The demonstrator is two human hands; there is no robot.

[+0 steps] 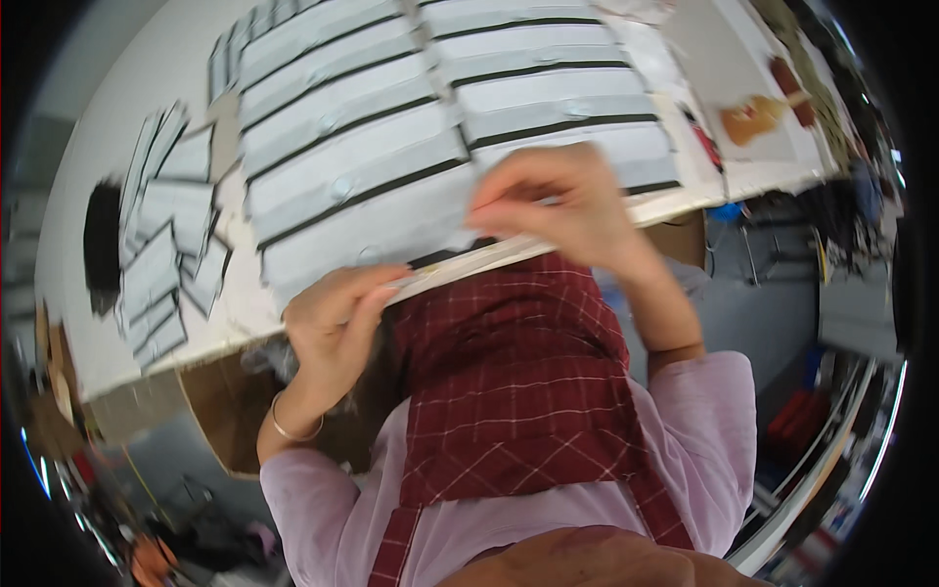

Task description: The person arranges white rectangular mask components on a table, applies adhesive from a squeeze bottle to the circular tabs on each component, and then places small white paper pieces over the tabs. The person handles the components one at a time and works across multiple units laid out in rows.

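Flat white pieces with pale grey bands and black edges lie overlapped in two columns on the table. Small clear round spots show on several of them. At the front table edge, my left hand is closed, its thumb and fingertips together at the near edge of the closest piece in the left column. My right hand is raised over that piece's right end, thumb and forefinger pinched. It is slightly blurred, and what either hand's fingertips hold is too small to make out.
Smaller black-edged white pieces are heaped at the left beside a black bundle. To the right lie a red-handled tool and an amber bottle. A cardboard box stands below the white table's front edge.
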